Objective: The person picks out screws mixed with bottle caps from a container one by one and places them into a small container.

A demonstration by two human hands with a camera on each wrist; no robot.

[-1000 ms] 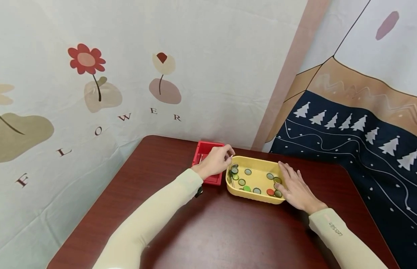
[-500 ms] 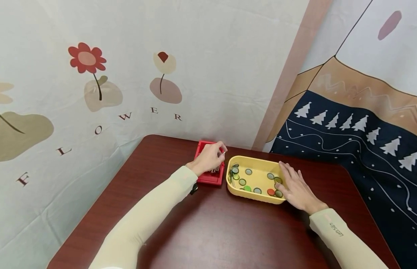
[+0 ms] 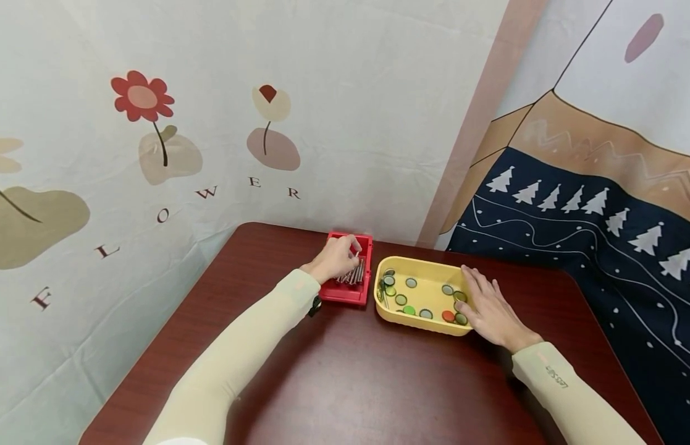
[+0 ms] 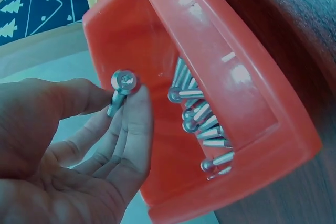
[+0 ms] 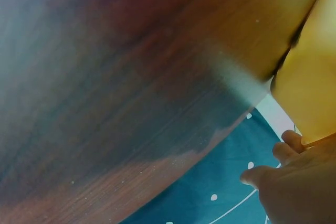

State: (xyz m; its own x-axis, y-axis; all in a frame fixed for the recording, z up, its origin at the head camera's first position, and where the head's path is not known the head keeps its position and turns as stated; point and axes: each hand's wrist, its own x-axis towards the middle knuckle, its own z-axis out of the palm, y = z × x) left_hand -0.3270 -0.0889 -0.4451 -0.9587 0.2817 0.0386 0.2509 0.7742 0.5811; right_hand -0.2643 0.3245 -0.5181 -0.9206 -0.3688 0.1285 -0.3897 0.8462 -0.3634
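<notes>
My left hand (image 3: 336, 258) is over the red bin (image 3: 345, 299), pinching a metal bolt (image 4: 125, 83) between thumb and fingertips. The bolt's round socketed head points toward the camera in the left wrist view. Several similar bolts (image 3: 353, 273) lie in a pile inside the bin. My right hand (image 3: 492, 309) rests on the right rim of the yellow basket (image 3: 425, 325), its fingers extended and the thumb reaching over the edge. Inside that basket lie several bottle caps, among them a green cap (image 3: 409, 310) and a red cap (image 3: 448, 316).
Both containers stand side by side near the back of a dark red-brown wooden table (image 3: 350, 377). A printed cloth wall (image 3: 345, 111) rises behind it, and a navy cloth with white trees (image 3: 545, 222) hangs on the right.
My left hand has moved left from the yellow basket's left edge to over the red bin, carrying the bolt. The right hand has stayed on the basket rim.
</notes>
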